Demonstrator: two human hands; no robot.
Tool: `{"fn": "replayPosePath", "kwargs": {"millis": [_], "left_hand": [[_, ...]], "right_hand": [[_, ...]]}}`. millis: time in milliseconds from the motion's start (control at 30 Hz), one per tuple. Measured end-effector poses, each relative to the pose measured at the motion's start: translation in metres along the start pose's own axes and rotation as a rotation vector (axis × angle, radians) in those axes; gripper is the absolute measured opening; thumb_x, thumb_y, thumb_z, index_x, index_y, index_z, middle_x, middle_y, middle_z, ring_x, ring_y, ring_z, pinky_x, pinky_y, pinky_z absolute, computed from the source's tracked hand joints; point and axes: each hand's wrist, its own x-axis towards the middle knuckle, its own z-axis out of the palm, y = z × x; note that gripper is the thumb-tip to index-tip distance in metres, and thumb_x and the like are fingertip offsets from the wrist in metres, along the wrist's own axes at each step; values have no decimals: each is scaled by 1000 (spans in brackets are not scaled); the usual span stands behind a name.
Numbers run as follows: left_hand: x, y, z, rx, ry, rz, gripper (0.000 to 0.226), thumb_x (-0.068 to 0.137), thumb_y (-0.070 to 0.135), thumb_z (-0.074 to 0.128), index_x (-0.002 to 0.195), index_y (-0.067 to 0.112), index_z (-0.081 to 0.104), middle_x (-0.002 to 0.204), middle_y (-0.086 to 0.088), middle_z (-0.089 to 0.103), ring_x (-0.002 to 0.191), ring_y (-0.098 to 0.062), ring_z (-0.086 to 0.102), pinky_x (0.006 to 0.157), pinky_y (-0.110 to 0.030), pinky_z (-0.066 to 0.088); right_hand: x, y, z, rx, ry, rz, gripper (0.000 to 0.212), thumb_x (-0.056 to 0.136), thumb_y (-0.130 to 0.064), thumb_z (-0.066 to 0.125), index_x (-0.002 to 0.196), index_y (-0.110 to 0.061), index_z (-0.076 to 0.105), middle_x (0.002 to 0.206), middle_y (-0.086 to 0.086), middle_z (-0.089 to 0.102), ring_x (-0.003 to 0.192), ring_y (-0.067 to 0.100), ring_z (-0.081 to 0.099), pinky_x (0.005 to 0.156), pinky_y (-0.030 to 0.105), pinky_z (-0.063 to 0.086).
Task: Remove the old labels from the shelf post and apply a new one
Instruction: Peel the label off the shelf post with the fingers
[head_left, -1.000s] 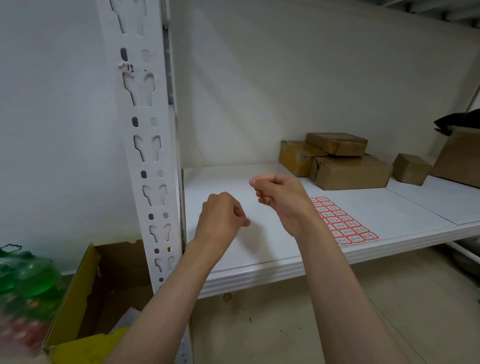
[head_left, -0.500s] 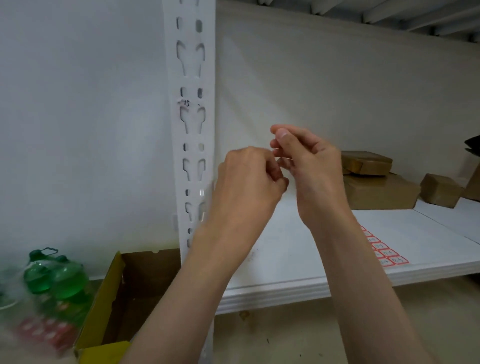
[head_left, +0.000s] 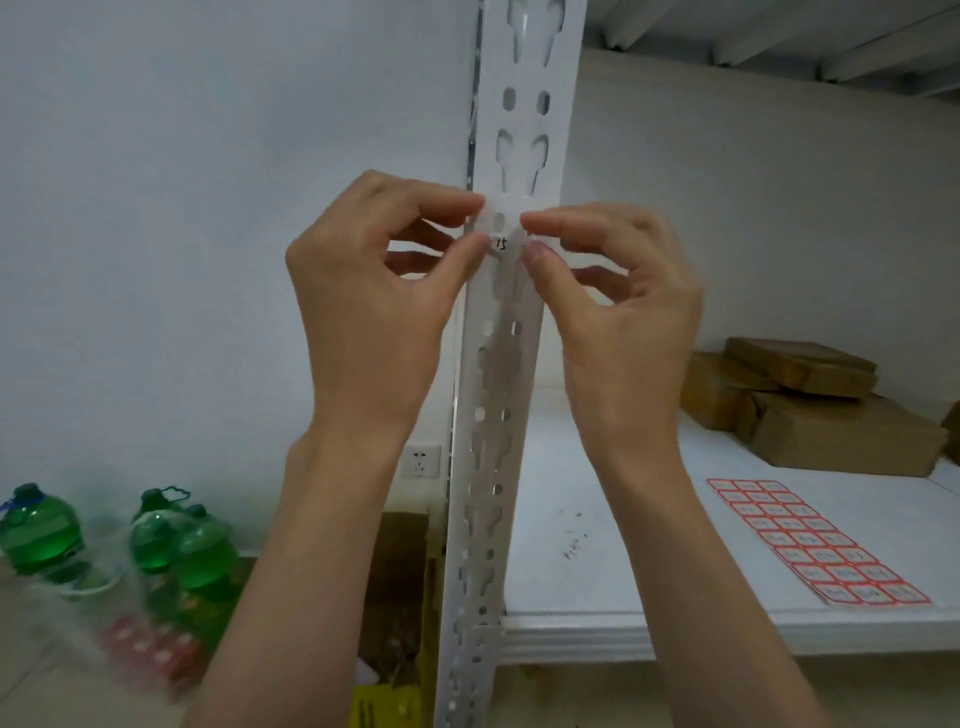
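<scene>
A white perforated shelf post runs up the middle of the head view. A pale label with small black handwriting lies across it at hand height. My left hand pinches the label's left end between thumb and forefinger. My right hand pinches its right end the same way. A sheet of red-bordered labels lies on the white shelf at the right.
Brown parcels are stacked at the back right of the shelf. Green bottles stand on the floor at the left. A cardboard box with a yellow flap sits behind the post's foot. A wall socket shows beside the post.
Both hands rose from in front of the shelf to the post and now pinch the label's two ends. The view has swung up and left, centring the post.
</scene>
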Motion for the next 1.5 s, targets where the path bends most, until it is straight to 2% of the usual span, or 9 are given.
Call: {"fn": "replayPosePath", "kwargs": {"millis": [133,333,467,633,733,833,1233,1400,1500], "left_hand": [[1,0,0,7,6,57,14,88,19,78,100,10,79,96,0,73,84,-7,71,74,-16,59],[3,-8,4,-381,-67,-449,28,89,19,74,117,16,71,100,0,77,95,-13,74,88,-35,61],[1,-12,14,-413,-197,-579,28,88,33,65,105,14,76,97,5,77,95,-12,72,94,-40,59],[-4,-7,26,-639,-225,-682,17,84,34,58,77,23,69,80,5,68,84,-17,61,81,-40,51],[-5,-4,31,-707,-250,-753,24,83,39,54,80,19,66,84,-1,65,83,-22,59,74,-43,51],[-4,-1,34,-661,-304,-783,44,82,45,47,100,8,64,100,-11,63,90,-26,59,81,-50,52],[0,1,33,-664,-337,-764,39,82,38,43,99,8,62,94,-12,60,84,-23,58,74,-42,49],[-3,3,39,-648,-286,-731,26,89,30,41,97,10,57,89,-5,61,80,-15,59,69,-33,48],[-4,3,40,-661,-287,-738,37,82,35,42,100,8,58,92,-7,60,83,-18,59,71,-37,48]], "right_hand": [[-1,0,12,-32,6,-65,19,90,-21,76,107,-24,70,120,-4,59,115,9,60,91,21,54],[-2,-6,15,119,12,62,37,87,-15,78,112,-21,52,112,-18,60,108,4,66,88,19,57],[-3,-6,15,151,10,83,37,87,-14,78,114,-18,53,113,-14,61,106,2,65,86,15,55],[-2,-7,14,168,10,93,36,87,-11,77,114,-17,53,112,-12,61,104,0,66,88,16,55],[-2,-7,15,181,8,97,35,88,-10,76,114,-17,53,112,-11,61,104,1,66,91,20,56],[-2,-6,15,186,5,100,35,88,-9,75,113,-19,52,111,-14,61,104,-1,65,89,16,55],[-5,-5,19,190,5,120,36,91,-11,73,113,-26,49,117,-12,60,106,8,66,94,20,55],[-5,-4,20,218,3,132,36,91,-9,72,112,-26,49,116,-12,60,103,2,67,85,15,54],[-5,-4,20,217,3,133,36,91,-10,72,114,-26,49,116,-14,59,103,-1,65,82,11,52]]}}
